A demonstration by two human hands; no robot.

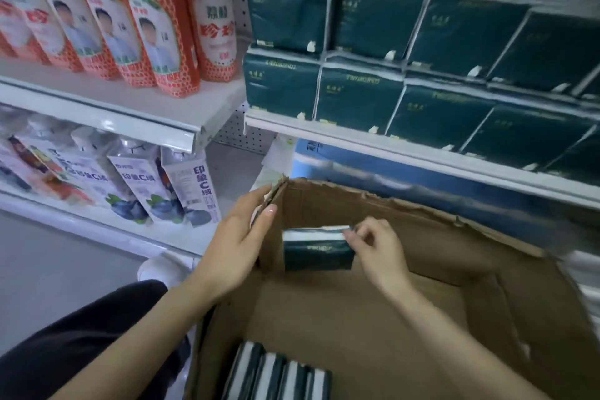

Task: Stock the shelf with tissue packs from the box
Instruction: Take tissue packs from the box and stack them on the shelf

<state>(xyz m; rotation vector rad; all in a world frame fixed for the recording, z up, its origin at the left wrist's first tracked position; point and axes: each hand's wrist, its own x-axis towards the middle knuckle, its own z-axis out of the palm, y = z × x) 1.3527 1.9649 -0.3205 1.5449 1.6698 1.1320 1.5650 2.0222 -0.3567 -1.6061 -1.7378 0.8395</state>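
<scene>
A brown cardboard box [470, 318] stands open below me. My right hand [378, 245] pinches the top right corner of a dark green tissue pack [316, 251] held upright inside the box near its far left wall. My left hand [242, 237] grips the box's left wall at its top corner. Several more green and white packs [276, 377] stand on edge at the box's near side. On the white shelf [406, 149] at upper right, dark green tissue packs [406, 52] sit in two stacked rows.
Orange drink bottles [146, 26] fill the upper left shelf. White cartons with blueberry print [156, 185] stand on the shelf below them. Blue packs [389, 182] lie under the tissue shelf. My dark trouser leg [81, 341] and a white shoe [160, 269] are at lower left.
</scene>
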